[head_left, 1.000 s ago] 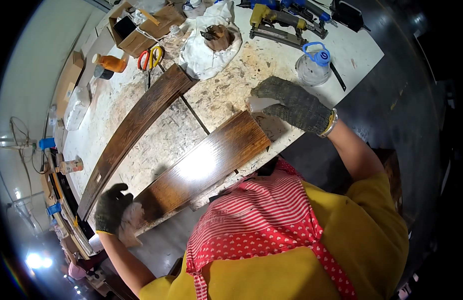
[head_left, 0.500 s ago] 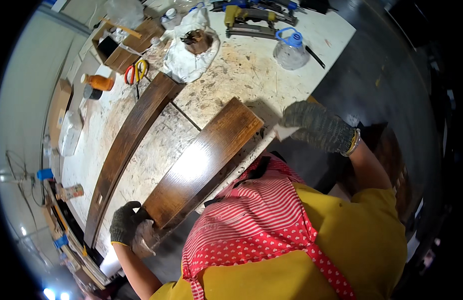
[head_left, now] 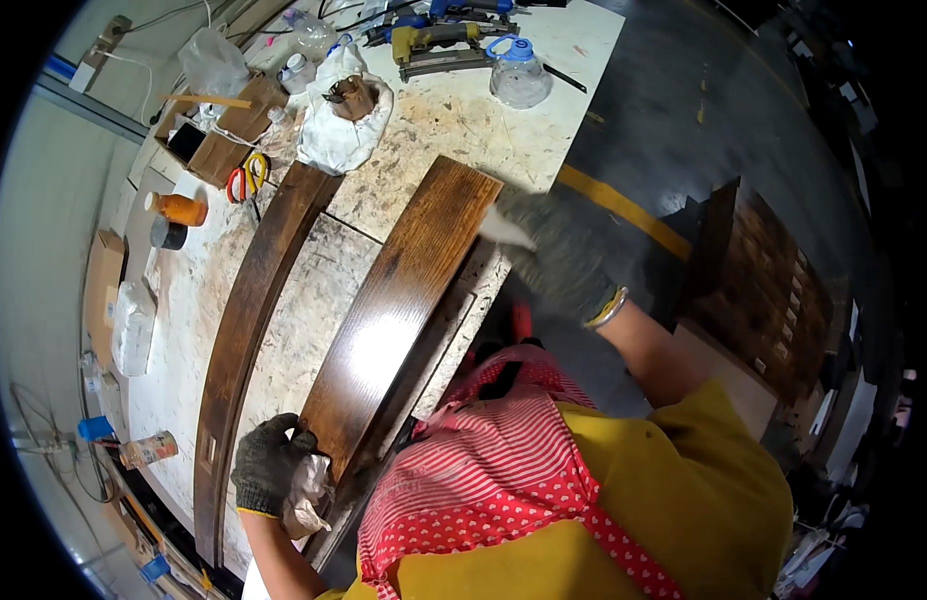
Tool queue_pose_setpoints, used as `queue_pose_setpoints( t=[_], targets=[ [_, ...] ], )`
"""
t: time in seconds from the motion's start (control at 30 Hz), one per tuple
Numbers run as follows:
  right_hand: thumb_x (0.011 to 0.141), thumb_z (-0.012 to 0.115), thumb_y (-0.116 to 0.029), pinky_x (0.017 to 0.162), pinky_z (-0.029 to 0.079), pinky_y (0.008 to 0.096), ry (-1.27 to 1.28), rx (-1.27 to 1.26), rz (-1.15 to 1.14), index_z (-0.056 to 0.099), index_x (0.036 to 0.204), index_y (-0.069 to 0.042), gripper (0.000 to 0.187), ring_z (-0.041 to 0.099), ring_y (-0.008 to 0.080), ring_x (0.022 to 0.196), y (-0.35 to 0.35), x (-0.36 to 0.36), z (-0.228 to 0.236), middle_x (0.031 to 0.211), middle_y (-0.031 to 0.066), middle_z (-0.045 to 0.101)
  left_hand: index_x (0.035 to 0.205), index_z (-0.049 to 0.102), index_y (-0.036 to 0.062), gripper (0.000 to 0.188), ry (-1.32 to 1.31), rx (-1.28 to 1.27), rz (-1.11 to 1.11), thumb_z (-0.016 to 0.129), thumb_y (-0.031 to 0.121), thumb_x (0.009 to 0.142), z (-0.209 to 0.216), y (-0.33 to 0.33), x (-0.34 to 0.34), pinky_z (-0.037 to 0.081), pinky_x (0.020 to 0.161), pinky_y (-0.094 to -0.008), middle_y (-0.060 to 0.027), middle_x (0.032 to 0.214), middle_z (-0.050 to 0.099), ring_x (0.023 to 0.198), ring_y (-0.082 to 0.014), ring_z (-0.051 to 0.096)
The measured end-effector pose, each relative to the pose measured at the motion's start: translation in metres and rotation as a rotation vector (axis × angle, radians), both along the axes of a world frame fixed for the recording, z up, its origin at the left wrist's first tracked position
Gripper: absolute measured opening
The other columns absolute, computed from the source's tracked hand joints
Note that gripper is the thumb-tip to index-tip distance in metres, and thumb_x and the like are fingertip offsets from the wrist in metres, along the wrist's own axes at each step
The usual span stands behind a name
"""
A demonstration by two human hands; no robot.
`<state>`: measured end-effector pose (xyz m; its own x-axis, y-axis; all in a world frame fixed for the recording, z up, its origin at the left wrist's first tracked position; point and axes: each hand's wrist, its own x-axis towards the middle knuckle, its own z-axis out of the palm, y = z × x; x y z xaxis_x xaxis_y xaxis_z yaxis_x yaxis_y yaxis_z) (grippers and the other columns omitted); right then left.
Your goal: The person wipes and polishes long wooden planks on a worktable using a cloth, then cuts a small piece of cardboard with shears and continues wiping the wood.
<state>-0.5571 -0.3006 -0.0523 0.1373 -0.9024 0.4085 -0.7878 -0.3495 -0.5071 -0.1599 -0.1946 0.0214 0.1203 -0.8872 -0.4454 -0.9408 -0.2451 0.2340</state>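
Note:
A glossy dark-brown wooden board [head_left: 403,270] lies aslant along the bench's near edge. My left hand [head_left: 267,465], in a dark knitted glove, curls its fingers over the board's near end. A crumpled pale brown wad, paper or cloth [head_left: 309,495], is pressed beside that hand. My right hand [head_left: 563,255], gloved alike and smeared by motion, is by the board's far right corner. Out of its fingers sticks a thin white piece [head_left: 505,231], perhaps paper or cloth, against the board's edge. Left of the board lies a narrower curved wooden piece [head_left: 245,350] with a small slot.
Across the stained white bench [head_left: 443,125] stand a nail gun [head_left: 433,42], a clear jug [head_left: 520,80], a white cloth under a brown cup [head_left: 351,98], a cardboard box [head_left: 223,140], pliers [head_left: 248,177] and an orange bottle [head_left: 178,209]. A dark wooden panel [head_left: 758,290] stands at right.
My right hand has come in from the right to the board's far corner with the white piece. The head view has shifted, so the bench appears turned. My left hand stays at the near end.

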Motion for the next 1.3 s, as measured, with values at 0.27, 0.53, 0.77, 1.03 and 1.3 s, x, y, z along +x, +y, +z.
queue_pose_setpoints(
  t=[0.27,0.53,0.77,1.03,1.3],
  targets=[
    [0.079,0.069,-0.012,0.086,0.050,0.0395,-0.234,-0.033,0.110,0.057,0.122,-0.004,0.045,0.059,0.0351,0.103,-0.026,-0.021,-0.007,0.113,0.0172,0.059,0.108,0.065,-0.0010,0.047,-0.159,-0.001,0.354,0.080,0.021,0.070,-0.003,0.104,0.111,0.049,0.066,-0.0357,-0.0142,0.077,0.063,0.068,-0.0235,0.060],
    [0.077,0.070,-0.017,0.079,0.052,0.0424,-0.020,-0.078,0.154,0.059,0.113,-0.007,0.038,0.062,0.0346,0.094,0.013,0.027,-0.015,0.111,0.0154,0.058,0.111,0.062,0.0007,0.043,-0.184,-0.035,0.493,0.072,0.028,0.080,-0.020,0.169,0.112,0.051,0.076,-0.0393,-0.0209,0.096,0.069,0.088,-0.0330,0.068],
    [0.077,0.071,-0.012,0.082,0.052,0.0402,-0.365,-0.120,0.268,0.058,0.115,-0.006,0.041,0.061,0.0331,0.092,0.038,0.054,-0.032,0.109,0.0161,0.058,0.119,0.059,0.0000,0.043,0.115,-0.234,0.595,0.070,0.020,0.083,-0.029,0.200,0.133,0.051,0.080,-0.0359,-0.0208,0.103,0.069,0.092,-0.0276,0.067],
    [0.076,0.070,-0.016,0.080,0.052,0.0396,-0.095,-0.160,0.171,0.058,0.117,-0.004,0.044,0.060,0.0321,0.093,0.082,0.103,-0.031,0.107,0.0161,0.057,0.116,0.060,-0.0038,0.045,-0.297,-0.091,0.582,0.068,0.026,0.083,-0.001,0.285,0.244,0.049,0.077,-0.0377,-0.0196,0.095,0.067,0.084,-0.0263,0.062],
    [0.082,0.072,-0.019,0.086,0.053,0.0358,-0.076,-0.154,0.223,0.056,0.119,-0.006,0.042,0.058,0.0278,0.102,0.124,0.162,-0.034,0.115,0.0140,0.055,0.109,0.060,-0.0061,0.035,0.055,-0.414,0.818,0.063,0.023,0.090,-0.052,0.415,0.384,0.046,0.089,-0.0356,-0.0178,0.110,0.062,0.098,-0.0262,0.058]
  ],
)
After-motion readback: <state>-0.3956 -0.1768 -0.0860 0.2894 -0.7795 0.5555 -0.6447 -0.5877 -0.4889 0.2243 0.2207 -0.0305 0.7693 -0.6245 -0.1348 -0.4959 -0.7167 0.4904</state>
